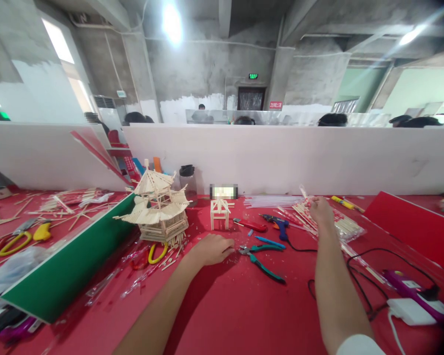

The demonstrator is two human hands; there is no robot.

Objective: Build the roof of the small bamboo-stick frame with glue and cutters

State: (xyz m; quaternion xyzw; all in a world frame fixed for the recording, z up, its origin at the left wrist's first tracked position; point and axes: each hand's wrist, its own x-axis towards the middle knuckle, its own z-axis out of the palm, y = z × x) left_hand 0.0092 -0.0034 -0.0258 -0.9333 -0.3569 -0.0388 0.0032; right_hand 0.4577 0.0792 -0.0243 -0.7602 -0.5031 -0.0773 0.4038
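My left hand [215,248] rests low over the red table, its fingers loosely bent and apart, with nothing visible in them. Just right of its fingertips lie green-handled diagonal cutters [261,257], jaws toward the hand. My right hand [321,212] reaches to a pile of wooden sticks [303,215] in plastic wrapping; its fingers are closed around what looks like a wrapped stick [302,190]. A small stick frame [219,215] stands upright beyond my left hand. To its left is a pavilion model made of sticks [159,207], with tiered roofs.
A blue glue gun [277,224], a red utility knife [249,225] and a blue pen [269,242] lie mid-table. Yellow-handled scissors [158,252] sit below the pavilion. A green board [77,261] slants at left, a white partition [281,158] behind. Black cables [358,273] run at right.
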